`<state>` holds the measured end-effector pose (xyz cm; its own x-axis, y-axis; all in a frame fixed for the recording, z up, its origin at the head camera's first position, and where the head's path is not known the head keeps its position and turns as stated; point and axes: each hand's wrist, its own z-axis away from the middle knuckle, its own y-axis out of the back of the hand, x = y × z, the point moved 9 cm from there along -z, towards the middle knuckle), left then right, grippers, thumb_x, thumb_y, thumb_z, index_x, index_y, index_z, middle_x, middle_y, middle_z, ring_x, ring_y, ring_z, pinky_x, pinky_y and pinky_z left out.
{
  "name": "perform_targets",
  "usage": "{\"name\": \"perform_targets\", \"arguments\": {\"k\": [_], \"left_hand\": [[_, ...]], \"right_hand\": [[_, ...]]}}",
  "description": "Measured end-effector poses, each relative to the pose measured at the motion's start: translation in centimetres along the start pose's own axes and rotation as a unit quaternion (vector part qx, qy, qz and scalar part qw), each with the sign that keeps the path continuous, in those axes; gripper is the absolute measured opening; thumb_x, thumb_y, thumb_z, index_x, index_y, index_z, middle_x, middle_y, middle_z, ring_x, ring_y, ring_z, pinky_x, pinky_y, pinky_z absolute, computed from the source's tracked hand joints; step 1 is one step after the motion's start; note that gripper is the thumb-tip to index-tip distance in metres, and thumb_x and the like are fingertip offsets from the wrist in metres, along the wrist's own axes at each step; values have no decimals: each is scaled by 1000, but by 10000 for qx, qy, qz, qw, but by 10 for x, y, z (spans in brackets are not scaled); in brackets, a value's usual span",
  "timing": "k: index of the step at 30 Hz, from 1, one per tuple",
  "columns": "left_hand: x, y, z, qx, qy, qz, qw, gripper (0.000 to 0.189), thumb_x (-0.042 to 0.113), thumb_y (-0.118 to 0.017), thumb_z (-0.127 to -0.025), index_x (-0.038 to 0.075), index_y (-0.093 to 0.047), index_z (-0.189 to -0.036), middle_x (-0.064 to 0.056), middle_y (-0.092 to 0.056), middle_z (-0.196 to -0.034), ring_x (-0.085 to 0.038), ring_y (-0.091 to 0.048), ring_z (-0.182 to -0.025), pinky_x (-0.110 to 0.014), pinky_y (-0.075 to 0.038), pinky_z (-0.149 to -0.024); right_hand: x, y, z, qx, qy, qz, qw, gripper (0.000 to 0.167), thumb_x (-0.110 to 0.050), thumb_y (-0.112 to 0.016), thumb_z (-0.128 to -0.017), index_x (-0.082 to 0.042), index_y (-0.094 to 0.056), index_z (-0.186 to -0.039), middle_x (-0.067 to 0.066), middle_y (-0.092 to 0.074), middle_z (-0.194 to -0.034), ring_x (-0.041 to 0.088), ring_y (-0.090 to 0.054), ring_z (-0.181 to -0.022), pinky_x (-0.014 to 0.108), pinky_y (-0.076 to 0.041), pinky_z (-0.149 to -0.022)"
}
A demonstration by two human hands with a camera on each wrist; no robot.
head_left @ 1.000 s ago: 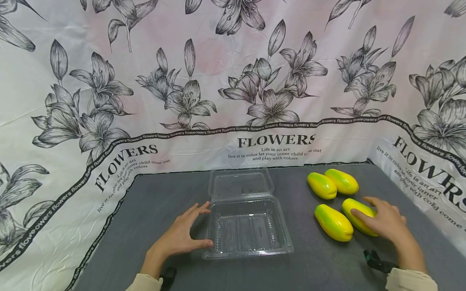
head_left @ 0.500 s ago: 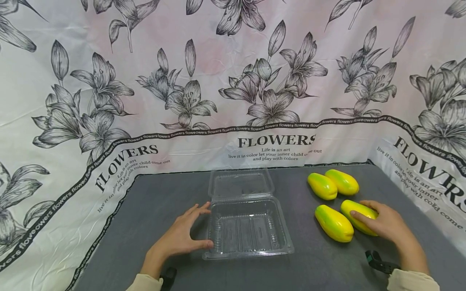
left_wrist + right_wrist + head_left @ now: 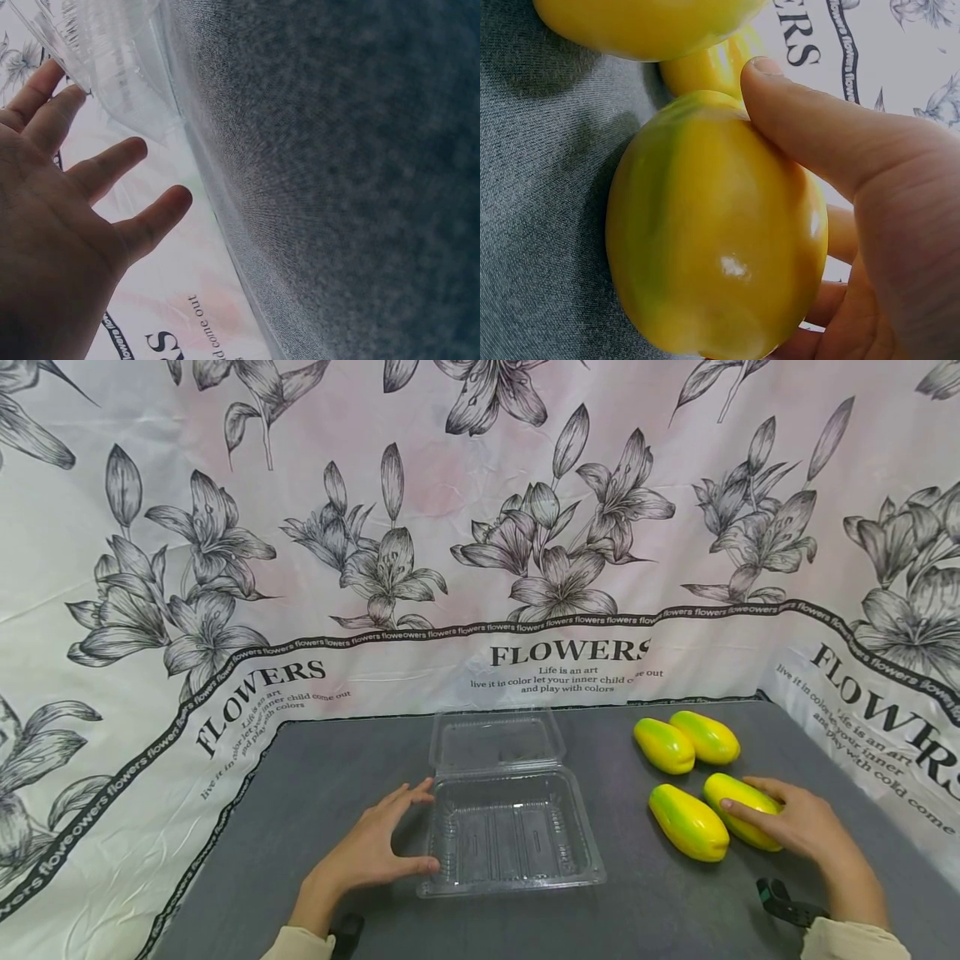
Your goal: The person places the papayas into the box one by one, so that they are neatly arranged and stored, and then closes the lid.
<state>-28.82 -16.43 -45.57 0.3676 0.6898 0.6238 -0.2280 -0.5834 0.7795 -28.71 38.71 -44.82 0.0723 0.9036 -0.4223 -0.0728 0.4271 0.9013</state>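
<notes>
My right hand [image 3: 802, 822] grips a yellow-green papaya [image 3: 738, 810] at the right of the table in the head view. The right wrist view shows the thumb [image 3: 802, 112] lying along the papaya [image 3: 712, 232], with the other fingers behind its far side. A clear plastic clamshell container [image 3: 592, 860] sits mid-table, lid [image 3: 495, 739] folded back, its tray holding nothing. Beside its left wall is my left hand [image 3: 375, 843], fingers spread, with thumb and fingertips right at the rim. In the left wrist view those fingers [image 3: 112, 169] are parted, holding nothing.
Another papaya [image 3: 688, 822] lies just left of the gripped one. Farther back, two more papayas [image 3: 664, 745] [image 3: 705, 737] lie side by side. A flower-printed cloth [image 3: 405, 668] hangs behind the grey table [image 3: 337, 760] and along both sides.
My right hand has closed in around the papaya, its fingers drawing nearer, and the fruit has shifted slightly. The left hand and the container have stayed in place.
</notes>
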Motion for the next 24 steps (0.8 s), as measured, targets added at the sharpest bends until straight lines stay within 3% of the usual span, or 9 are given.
{"name": "perform_targets", "arguments": {"k": [18,24], "left_hand": [[0,0,0,-8,-36,8,10000,86,59,-83,-76,32,-47,-150,8,-28,-169,-39,-21,-157,-79,-19,-114],[-1,0,0,-15,2,25,10000,89,57,-83,-77,31,-44,-153,2,-30,-168,-41,-22,-156,-81,-19,-112]], "right_hand": [[-6,9,5,419,125,-243,9987,83,-59,-59,-96,3,-44,-149,44,-45,-142,63,-48,-120,71,-46,-86],[-12,15,8,707,238,-434,9963,78,-55,-64,-95,0,-47,-148,41,-52,-138,54,-55,-113,57,-49,-79]]}}
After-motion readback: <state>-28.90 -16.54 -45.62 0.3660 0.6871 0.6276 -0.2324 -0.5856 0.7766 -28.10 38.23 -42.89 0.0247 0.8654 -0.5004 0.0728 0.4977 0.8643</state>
